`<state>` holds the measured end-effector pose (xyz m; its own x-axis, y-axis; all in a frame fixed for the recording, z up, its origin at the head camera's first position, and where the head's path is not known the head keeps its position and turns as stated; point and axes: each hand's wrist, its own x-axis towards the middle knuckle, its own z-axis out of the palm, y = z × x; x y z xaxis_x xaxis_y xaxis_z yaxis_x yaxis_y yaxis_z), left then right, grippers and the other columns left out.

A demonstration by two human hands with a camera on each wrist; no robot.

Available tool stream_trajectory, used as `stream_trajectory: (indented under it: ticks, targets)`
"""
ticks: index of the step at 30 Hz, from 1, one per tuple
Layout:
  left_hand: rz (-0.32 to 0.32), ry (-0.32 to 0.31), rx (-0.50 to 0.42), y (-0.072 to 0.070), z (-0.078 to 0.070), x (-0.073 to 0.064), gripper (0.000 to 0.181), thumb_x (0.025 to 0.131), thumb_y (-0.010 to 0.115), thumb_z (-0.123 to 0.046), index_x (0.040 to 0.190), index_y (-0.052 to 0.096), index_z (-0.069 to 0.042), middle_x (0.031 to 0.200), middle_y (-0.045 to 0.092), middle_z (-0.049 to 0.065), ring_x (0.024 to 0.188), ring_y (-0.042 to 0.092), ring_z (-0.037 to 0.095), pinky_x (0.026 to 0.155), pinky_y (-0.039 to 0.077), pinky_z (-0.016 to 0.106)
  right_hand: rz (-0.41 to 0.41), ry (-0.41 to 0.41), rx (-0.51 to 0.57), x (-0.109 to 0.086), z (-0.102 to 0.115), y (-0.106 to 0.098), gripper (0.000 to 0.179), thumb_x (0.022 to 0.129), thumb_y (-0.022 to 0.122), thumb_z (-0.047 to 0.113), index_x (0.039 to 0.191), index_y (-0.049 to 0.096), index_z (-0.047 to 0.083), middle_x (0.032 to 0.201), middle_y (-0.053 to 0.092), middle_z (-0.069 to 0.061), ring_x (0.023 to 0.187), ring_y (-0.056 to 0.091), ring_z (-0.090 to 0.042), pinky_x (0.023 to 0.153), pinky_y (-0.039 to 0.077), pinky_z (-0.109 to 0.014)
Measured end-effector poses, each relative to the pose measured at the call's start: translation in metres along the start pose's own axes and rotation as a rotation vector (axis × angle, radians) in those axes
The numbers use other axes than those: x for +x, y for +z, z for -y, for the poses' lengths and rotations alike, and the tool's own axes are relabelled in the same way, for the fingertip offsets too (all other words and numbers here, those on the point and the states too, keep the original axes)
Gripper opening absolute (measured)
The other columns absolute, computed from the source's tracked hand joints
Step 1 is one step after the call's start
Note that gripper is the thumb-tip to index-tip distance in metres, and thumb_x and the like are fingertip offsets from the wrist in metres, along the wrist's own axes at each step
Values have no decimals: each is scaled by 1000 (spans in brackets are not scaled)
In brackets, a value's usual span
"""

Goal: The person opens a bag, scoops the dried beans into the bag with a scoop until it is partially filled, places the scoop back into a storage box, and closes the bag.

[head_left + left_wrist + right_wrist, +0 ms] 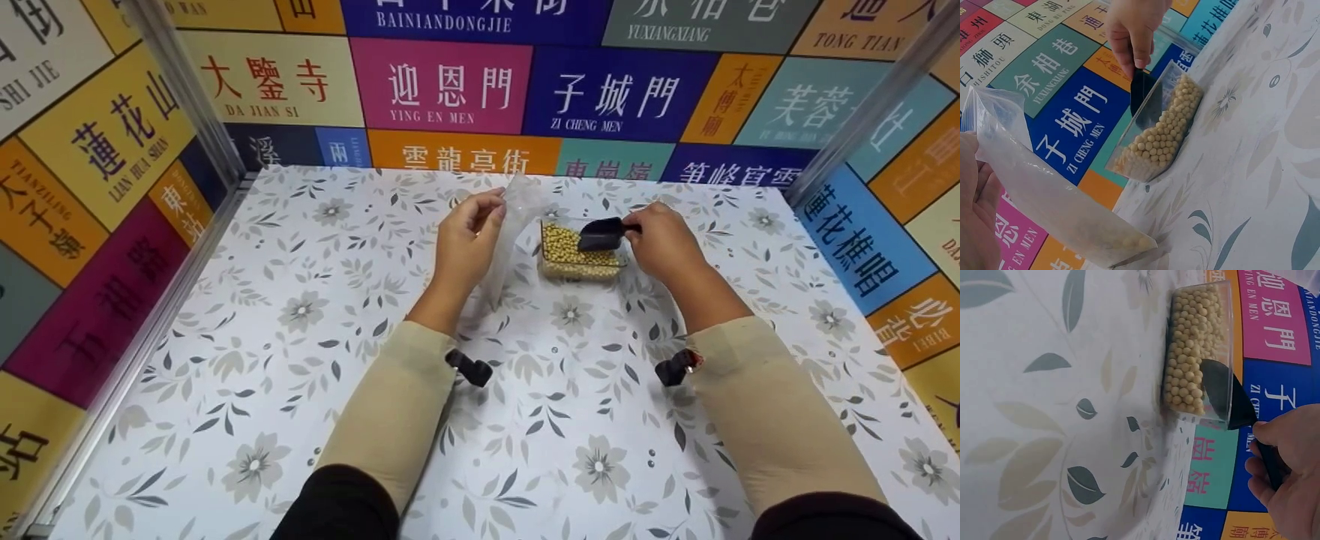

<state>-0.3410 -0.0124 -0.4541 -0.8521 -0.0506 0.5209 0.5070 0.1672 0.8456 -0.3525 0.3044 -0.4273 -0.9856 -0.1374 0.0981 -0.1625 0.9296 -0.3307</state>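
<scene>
My left hand (470, 234) pinches the top of a translucent zip bag (1067, 197), which hangs upright with its mouth spread at the top. A few soybeans (1139, 243) show through the film at the bag's bottom corner. To the right of the bag stands a clear rectangular container (581, 271) filled with soybeans (1188, 343). My right hand (664, 238) grips the handle of a black scoop (600, 235). The blade of the scoop dips into the container, its tip among the beans.
A table with a white leaf-and-flower cloth (555, 450) lies under everything. Panels with printed signs (442, 82) stand along the back and both sides, with metal posts (202, 97) at the corners. Small black wrist cameras (469, 367) sit on both sleeves.
</scene>
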Motion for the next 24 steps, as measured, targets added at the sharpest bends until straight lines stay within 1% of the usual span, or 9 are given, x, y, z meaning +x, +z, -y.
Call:
stream_trajectory:
  ticks: [6,18,24]
  targets:
    - [6,22,46,0,0,-1,15,108,65,-19,115,75,-9,136,75,2,119,72,11,104,59,20,15,-42,-5,3,2,10,31,109,58,10,136,68,-1,132,62,-26,129,58,-46,115,48,-61]
    - [5,12,33,-1,0,-1,14,107,66,-17,114,74,-9,137,75,2,120,72,11,104,58,20,70,-82,-6,11,10,19,32,108,59,9,136,69,-2,128,64,-27,125,60,-46,113,49,-60]
    - [4,8,27,0,-1,-1,13,107,66,-17,113,74,-8,136,75,3,119,72,12,103,58,19,71,-87,21,12,8,24,31,108,58,8,135,69,-3,131,64,-29,129,59,-47,117,46,-60]
